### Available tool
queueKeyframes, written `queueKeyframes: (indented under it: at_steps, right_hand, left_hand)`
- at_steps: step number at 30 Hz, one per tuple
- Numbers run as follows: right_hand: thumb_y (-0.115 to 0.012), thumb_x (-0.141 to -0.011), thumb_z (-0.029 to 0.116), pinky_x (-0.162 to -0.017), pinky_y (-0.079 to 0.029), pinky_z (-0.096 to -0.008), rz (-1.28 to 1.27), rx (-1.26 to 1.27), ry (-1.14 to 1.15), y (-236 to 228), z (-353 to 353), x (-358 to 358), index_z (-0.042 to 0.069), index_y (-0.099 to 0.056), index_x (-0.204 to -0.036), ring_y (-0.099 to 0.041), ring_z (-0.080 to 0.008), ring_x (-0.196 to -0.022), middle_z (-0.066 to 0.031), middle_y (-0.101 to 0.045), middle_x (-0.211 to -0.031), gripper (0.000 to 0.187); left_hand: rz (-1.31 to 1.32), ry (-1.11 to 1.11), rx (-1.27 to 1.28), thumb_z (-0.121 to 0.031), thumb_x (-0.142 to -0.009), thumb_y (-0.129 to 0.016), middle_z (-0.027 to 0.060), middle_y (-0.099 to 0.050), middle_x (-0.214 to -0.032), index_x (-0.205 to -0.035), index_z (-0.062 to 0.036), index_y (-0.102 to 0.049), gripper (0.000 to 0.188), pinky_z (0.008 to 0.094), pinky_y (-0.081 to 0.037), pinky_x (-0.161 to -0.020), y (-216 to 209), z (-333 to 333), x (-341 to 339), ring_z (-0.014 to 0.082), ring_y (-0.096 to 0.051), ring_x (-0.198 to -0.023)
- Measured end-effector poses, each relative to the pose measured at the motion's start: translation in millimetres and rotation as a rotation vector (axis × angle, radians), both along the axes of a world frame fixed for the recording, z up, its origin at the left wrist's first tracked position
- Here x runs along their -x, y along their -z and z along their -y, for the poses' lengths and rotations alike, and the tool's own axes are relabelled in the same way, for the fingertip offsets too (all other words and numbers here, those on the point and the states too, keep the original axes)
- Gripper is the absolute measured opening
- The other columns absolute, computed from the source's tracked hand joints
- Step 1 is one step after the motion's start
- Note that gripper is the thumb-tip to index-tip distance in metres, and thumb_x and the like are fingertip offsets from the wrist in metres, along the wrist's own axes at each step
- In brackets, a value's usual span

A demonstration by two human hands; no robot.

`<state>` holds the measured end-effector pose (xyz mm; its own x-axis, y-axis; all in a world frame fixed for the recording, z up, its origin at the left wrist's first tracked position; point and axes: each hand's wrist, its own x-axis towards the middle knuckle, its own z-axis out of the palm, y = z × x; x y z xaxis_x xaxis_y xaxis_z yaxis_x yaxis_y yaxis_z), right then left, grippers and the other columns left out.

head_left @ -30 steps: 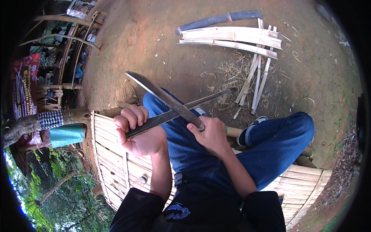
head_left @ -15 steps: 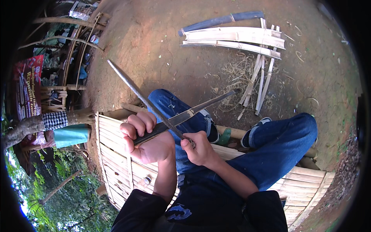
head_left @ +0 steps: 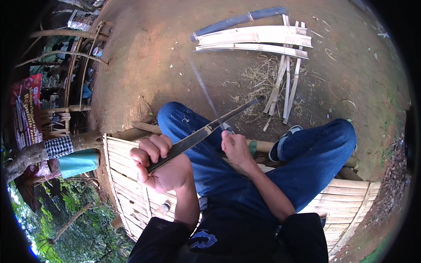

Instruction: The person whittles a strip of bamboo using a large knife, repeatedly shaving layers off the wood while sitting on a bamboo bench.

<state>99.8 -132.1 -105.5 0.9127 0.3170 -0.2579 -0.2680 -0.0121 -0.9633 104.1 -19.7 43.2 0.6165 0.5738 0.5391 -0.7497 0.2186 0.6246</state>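
Note:
A dark-skinned bamboo strip (head_left: 193,141) slants up and to the right across my lap. My left hand (head_left: 163,165) has its fingers wrapped round the strip's lower left end. In my right hand (head_left: 239,151) is the handle of a long knife (head_left: 204,90), gripped in a closed fist. The thin blade, blurred by motion, points away to the upper left and crosses the strip beyond its middle, near a pale scraped patch (head_left: 209,129). The knife's handle is mostly hidden by my fingers.
I sit on a bamboo-slat platform (head_left: 342,201). Split bamboo pieces (head_left: 254,37) and narrow strips (head_left: 287,87) lie on the dirt ground ahead, beside curled shavings (head_left: 256,79). A small glass jar (head_left: 165,206) rests on the slats by my left forearm. Wooden poles stand at left.
My right hand has slid the knife outward along the bamboo strip, away from my left hand. The left hand keeps its grip on the strip. The whole view has shifted slightly.

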Motion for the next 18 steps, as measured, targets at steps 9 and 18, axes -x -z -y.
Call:
queueKeyframes:
  at_steps: [9,18]
  right_hand:
    - [-0.058,-0.084,0.039,-0.047,-0.042,-0.0375,0.383,-0.23,-0.19,-27,-26,8,-0.004,-0.062,-0.07,-0.058,-0.0379,-0.054,-0.0206,-0.052,-0.052,0.046]
    - [-0.051,-0.089,0.039,-0.044,-0.036,-0.0344,0.11,-0.319,-0.146,-45,-30,29,-0.004,-0.05,-0.059,-0.051,-0.0273,-0.042,-0.0168,-0.044,-0.046,0.052]
  left_hand:
    - [-0.068,-0.031,0.057,-0.03,-0.092,-0.04,-0.0009,-0.026,-0.06,-0.069,-0.0143,-0.027,0.031,0.0271,-0.023,-0.053,-1,-10,-5,0.0117,-0.026,-0.053]
    - [-0.056,0.005,-0.005,-0.03,-0.092,-0.04,-0.0005,-0.028,-0.06,-0.069,-0.0142,-0.029,0.03,0.0266,-0.021,-0.051,4,-28,-7,0.0118,-0.027,-0.053]
